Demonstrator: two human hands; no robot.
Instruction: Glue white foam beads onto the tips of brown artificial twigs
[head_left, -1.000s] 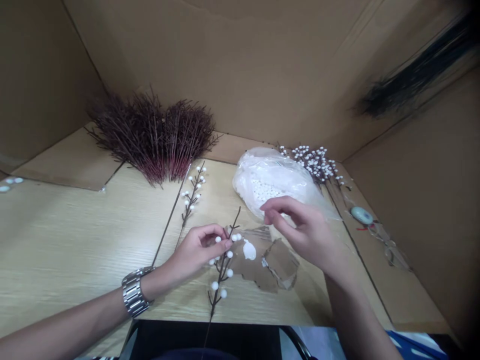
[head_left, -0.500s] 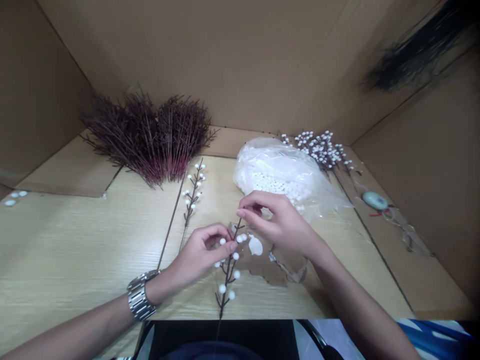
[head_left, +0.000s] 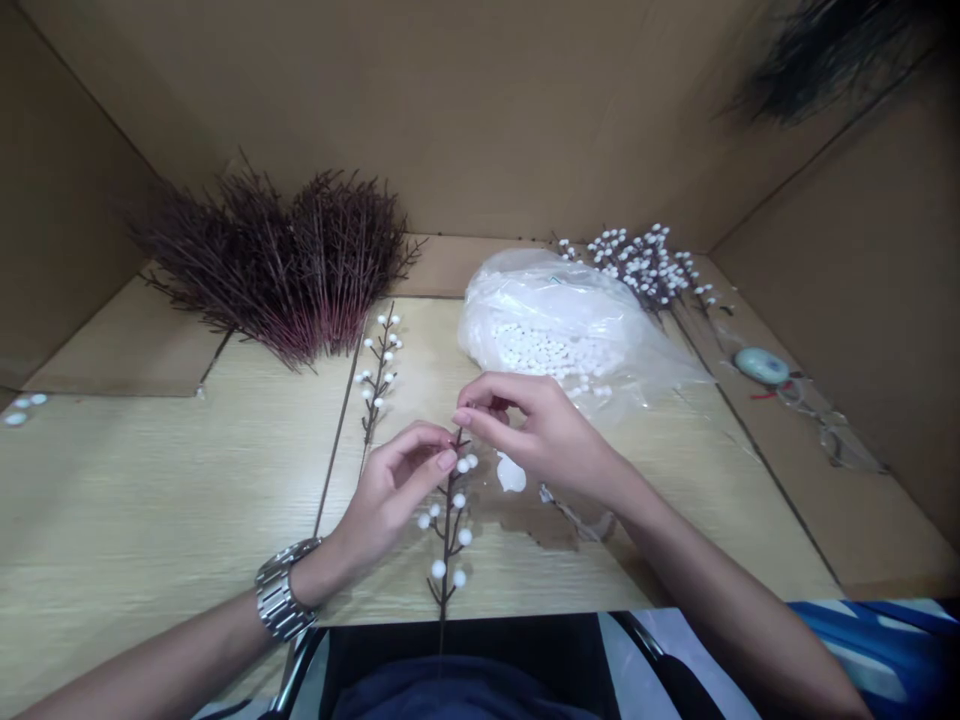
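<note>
Down at 6 o'clock, the left hand [head_left: 401, 480] pinches the white-berried twig [head_left: 448, 535] near its top; the right hand [head_left: 461, 412] pinches narrow at the tip, contents hidden. Bead bag [head_left: 525, 280]: 1 o'clock from the twig.

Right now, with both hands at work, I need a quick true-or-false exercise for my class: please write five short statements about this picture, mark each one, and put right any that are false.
1. The left hand holds a twig bearing white beads. True.
2. The plastic bag has white beads inside. True.
3. The right hand is reaching into the bag. False: the right hand has its fingers at the twig's upper end.
4. A second twig lies on the table. True.
5. The watch is on the right wrist. False: the watch is on the left wrist.
</note>
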